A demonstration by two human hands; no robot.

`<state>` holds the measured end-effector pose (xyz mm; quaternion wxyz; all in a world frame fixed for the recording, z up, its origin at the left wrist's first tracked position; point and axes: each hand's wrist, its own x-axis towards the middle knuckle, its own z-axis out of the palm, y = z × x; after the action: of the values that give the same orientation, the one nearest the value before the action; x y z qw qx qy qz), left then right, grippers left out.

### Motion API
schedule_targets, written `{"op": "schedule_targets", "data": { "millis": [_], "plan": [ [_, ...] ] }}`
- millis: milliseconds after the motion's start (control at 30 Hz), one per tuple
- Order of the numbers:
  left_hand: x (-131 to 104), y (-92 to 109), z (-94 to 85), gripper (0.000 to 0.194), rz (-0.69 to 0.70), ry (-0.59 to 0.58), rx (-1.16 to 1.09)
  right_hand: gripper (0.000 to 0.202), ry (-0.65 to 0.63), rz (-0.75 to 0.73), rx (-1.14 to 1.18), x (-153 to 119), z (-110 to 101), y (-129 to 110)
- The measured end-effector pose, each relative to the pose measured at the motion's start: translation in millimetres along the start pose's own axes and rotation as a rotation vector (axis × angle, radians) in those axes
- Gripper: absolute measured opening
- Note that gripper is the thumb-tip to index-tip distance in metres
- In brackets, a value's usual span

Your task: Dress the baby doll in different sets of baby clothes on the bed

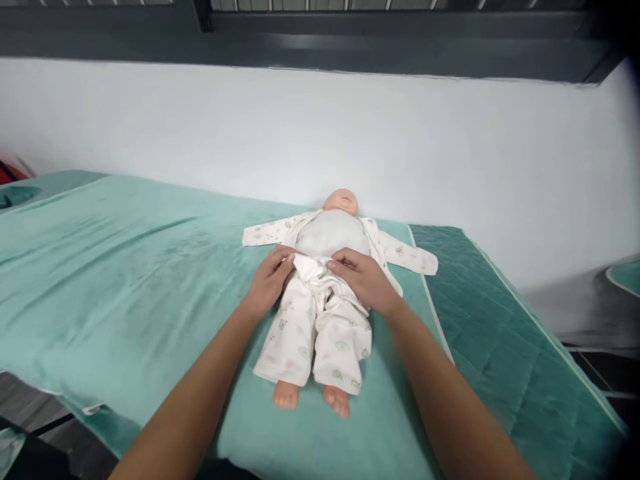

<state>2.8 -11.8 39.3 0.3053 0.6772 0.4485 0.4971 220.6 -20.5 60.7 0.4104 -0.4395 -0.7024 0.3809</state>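
A baby doll [341, 201] lies on its back on a light green cloth, head toward the wall and bare feet toward me. Its white patterned top [407, 256] is spread open with the sleeves out to both sides, baring a pale grey torso [333, 233]. White patterned trousers [290, 333] cover its legs and bunch up at the hips. My left hand [274, 277] pinches the waistband at its left side. At the right part of the waistband, my right hand [363, 277] has the fabric between thumb and fingers.
The light green cloth [125, 280] covers the bed, with a darker quilted green mat [500, 333] at the right. A white wall [200, 127] stands behind, below a dark metal frame [350, 40]. Grey floor shows at the lower left.
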Motion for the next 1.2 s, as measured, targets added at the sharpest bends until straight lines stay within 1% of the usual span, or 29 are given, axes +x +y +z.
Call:
{"op": "schedule_targets", "data": {
  "millis": [100,167,200,267,333,367,433,567,633,700,800,833,900,967,1067,1133,1200],
  "plan": [
    [2.7,0.4,2.3,0.045,-0.143,0.081,-0.116,0.024,0.031,-0.037,-0.023,-2.4,1.2,0.8],
    [3.3,0.8,2.7,0.041,-0.217,0.084,-0.163,0.024,0.041,-0.06,-0.044,-3.0,1.7,1.9],
    [2.9,1.5,2.3,0.036,-0.231,0.049,-0.171,0.024,0.042,-0.065,-0.046,-3.2,2.3,2.8],
    [0.6,3.7,0.4,0.026,-0.213,-0.061,-0.173,0.025,0.047,-0.06,-0.031,-3.3,3.6,5.0],
    [-2.4,5.5,-2.0,0.024,-0.163,-0.151,-0.178,0.026,0.055,-0.052,-0.005,-3.0,4.7,7.6],
    [-3.7,5.6,-2.7,0.023,-0.136,-0.169,-0.178,0.026,0.054,-0.052,0.004,-2.8,5.0,8.7],
    [-4.8,4.5,-2.8,0.021,-0.084,-0.14,-0.196,0.027,0.039,-0.058,0.014,-2.6,4.9,10.3],
    [-0.6,4.2,2.2,0.014,-0.005,0.036,-0.257,0.027,-0.026,-0.056,0.022,-4.9,1.4,7.8],
    [3.8,8.3,5.2,0.012,0.014,0.054,-0.215,0.026,-0.046,-0.053,0.007,-7.6,-1.8,4.1],
    [10.1,13.6,7.6,0.014,-0.017,0.046,-0.159,0.027,-0.066,-0.053,0.029,-10.6,-6.4,0.7],
    [24.8,18.9,10.4,0.018,-0.098,0.091,-0.172,0.031,-0.073,-0.037,0.158,-14.2,-16.8,0.0],
    [31.3,19.3,11.0,0.018,-0.1,0.111,-0.184,0.032,-0.05,-0.025,0.188,-15.1,-21.2,1.3],
    [46.1,18.3,11.2,0.017,-0.072,0.144,-0.186,0.032,0.038,0.003,0.184,-16.1,-30.4,6.1],
    [62.3,15.0,10.1,0.017,-0.054,0.151,-0.167,0.032,0.104,0.042,0.15,-15.9,-38.9,13.4],
    [85.0,5.8,8.4,0.016,-0.071,0.145,-0.159,0.034,0.122,0.098,0.146,-12.5,-48.1,27.6],
    [95.6,-3.3,9.6,0.015,-0.091,0.159,-0.164,0.034,0.146,0.098,0.178,-8.9,-51.7,38.4],
    [100.5,-13.7,12.9,0.015,-0.105,0.185,-0.163,0.034,0.186,0.085,0.2,-5.5,-53.0,48.8]
  ]
}}
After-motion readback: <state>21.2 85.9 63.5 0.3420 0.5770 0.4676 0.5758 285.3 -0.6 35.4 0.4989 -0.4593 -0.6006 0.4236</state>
